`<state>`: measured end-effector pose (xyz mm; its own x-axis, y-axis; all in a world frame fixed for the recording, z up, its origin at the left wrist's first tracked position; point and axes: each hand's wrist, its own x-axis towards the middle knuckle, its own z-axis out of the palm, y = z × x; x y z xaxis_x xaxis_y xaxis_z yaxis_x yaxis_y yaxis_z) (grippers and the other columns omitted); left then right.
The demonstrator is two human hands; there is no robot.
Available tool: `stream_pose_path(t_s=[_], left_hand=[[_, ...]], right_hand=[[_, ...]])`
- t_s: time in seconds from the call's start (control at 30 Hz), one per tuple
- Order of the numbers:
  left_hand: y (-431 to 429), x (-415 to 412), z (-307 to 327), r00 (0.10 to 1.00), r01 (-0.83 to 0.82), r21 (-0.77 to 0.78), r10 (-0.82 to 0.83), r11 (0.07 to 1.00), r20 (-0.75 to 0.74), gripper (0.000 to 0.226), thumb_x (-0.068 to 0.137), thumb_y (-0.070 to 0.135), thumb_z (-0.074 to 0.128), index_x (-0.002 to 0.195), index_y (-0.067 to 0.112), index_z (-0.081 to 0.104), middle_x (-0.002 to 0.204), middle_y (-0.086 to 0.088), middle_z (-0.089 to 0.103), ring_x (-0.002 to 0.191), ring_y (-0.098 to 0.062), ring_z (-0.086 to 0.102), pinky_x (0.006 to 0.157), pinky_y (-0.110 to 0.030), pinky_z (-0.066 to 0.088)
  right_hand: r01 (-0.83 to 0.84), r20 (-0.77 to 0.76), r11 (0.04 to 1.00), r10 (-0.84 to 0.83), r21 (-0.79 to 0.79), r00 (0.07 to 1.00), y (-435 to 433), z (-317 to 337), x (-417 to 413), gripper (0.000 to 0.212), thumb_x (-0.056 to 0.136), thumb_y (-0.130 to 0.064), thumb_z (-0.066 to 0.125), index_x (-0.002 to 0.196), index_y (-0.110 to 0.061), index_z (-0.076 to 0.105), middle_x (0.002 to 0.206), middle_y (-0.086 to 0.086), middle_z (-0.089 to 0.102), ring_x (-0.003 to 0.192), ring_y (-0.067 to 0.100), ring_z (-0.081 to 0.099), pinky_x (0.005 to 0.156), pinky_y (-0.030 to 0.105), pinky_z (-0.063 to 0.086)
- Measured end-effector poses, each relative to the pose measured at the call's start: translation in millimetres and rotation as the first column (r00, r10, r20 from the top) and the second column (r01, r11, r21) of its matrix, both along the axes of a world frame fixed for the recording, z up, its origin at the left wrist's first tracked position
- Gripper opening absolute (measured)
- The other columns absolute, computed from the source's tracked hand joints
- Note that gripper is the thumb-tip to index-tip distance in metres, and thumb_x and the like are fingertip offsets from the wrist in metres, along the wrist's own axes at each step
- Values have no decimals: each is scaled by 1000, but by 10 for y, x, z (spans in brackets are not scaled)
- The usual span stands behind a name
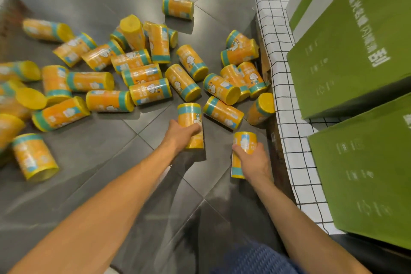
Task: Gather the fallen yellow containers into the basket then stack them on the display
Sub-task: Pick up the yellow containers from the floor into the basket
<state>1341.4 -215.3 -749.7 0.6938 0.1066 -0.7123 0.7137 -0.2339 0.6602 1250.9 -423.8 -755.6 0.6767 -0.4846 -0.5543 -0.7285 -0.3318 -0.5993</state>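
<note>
Beside the checked cloth [280, 87], the right hand [253, 162] grips one yellow container [244, 142]. The left hand [180, 133] clasps another container [191, 118]

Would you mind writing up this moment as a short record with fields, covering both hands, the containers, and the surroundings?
left hand: left hand wrapped around a yellow container
right hand: right hand gripping another container
fallen containers: dozens scattered across the grey tiled floor, most lying on their sides
basket: not in view
display: table with a checked cloth at right, holding green boxes; no containers stacked on it here
stage: gathering under way, most containers not yet picked up
</note>
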Motion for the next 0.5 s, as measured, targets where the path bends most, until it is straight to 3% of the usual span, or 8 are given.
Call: stream_pose_path(t_s=[0.1,0.2,0.3,0.4,0.43,0.5], left_hand=[[236,-72,400,997,-68,-38,69,997,22,81,62,44,84,128,18,45,113,-8,67,93,-26,72,78,-47,64],[566,-103,934,986,-128,-74,134,989,98,84,61,46,93,126,18,49,110,-5,70,91,-21,74,70,-41,64],[1003,-66,1530,961,-183,-37,187,982,204,98,46,57,90,127,20,51,114,-2,71,95,-19,73,78,-43,63],[1482,-96,2088,910,-271,-27,265,962,318,90,42,56,89,118,23,56,109,-2,74,94,-21,74,85,-47,62],[1646,-155,2297,890,-301,-37,295,953,346,84,45,53,90,117,24,57,108,-3,75,94,-21,75,85,-47,62],[1909,-292,2618,851,-337,-63,333,939,406,79,49,46,90,118,23,59,107,-4,76,92,-19,76,82,-45,63]], right_hand=[[-30,86,990,19,137,996,206,317,234,52,91,-47,75,128,-20,50,115,4,63,95,20,63,74,32,50],[-109,146,981,85,162,986,517,814,513,58,87,-46,78,130,-16,54,116,6,65,99,25,65,76,35,55],[-227,233,952,177,206,956,917,1409,766,49,85,-45,80,118,-15,60,104,4,69,88,21,66,67,30,52],[-337,321,921,265,195,909,1365,1939,932,68,65,-67,78,108,-15,69,96,0,75,87,18,72,74,35,55],[-386,350,900,302,202,887,1543,2116,967,65,66,-65,77,107,-16,71,94,-3,76,86,12,73,76,34,56],[-469,389,851,359,238,849,1869,2448,994,38,82,-46,79,103,-15,73,86,-8,75,74,-5,69,71,23,54]])
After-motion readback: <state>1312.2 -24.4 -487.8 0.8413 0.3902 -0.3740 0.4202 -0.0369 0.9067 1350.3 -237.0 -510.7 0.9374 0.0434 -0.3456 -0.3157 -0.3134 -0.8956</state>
